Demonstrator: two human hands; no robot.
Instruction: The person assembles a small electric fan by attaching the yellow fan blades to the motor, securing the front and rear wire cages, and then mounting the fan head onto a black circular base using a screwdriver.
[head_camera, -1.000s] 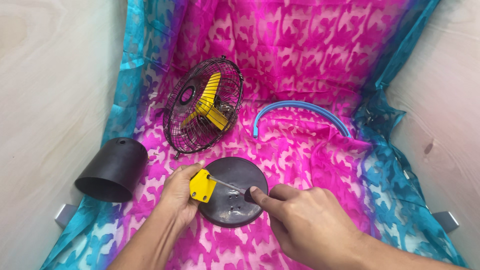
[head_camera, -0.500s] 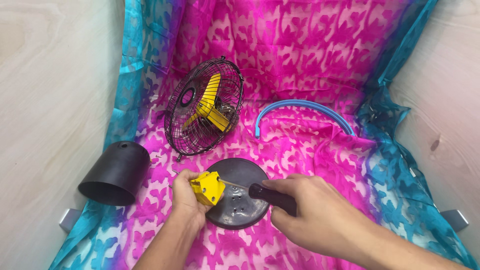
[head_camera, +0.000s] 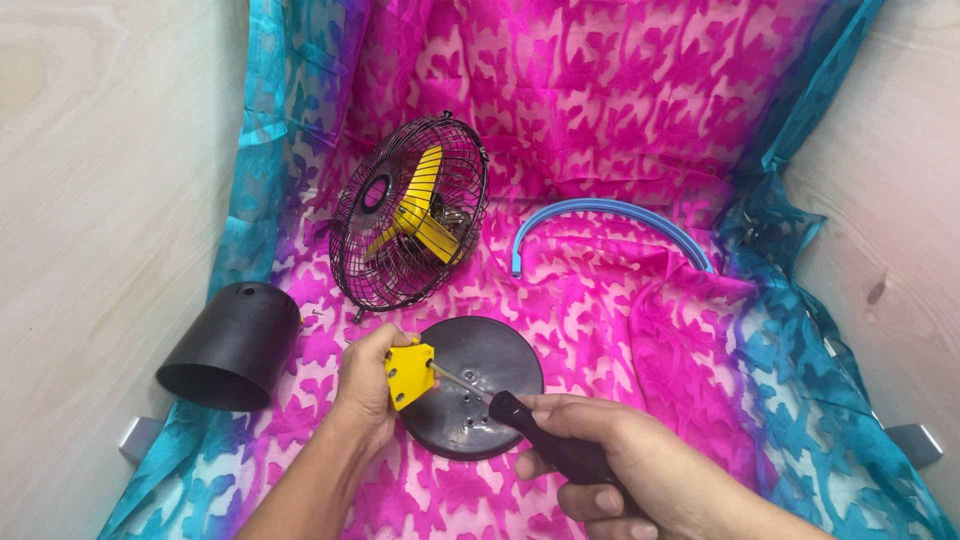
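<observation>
Left hand (head_camera: 368, 385) clenched on yellow bracket (head_camera: 409, 372) over black disc (head_camera: 478, 385); right hand (head_camera: 610, 470) gripping screwdriver (head_camera: 530, 430), shaft slanting up-left, tip at bracket.

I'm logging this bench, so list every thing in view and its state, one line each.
Left hand: shut on small yellow plastic bracket.
Right hand: shut on black-handled screwdriver, tip at the bracket.
Round black base plate: lying flat on pink-and-blue cloth.
Black wire-caged fan head with yellow blades: propped on edge.
Black plastic cone cover: on its side.
Curved blue plastic strip: lying loose.
</observation>
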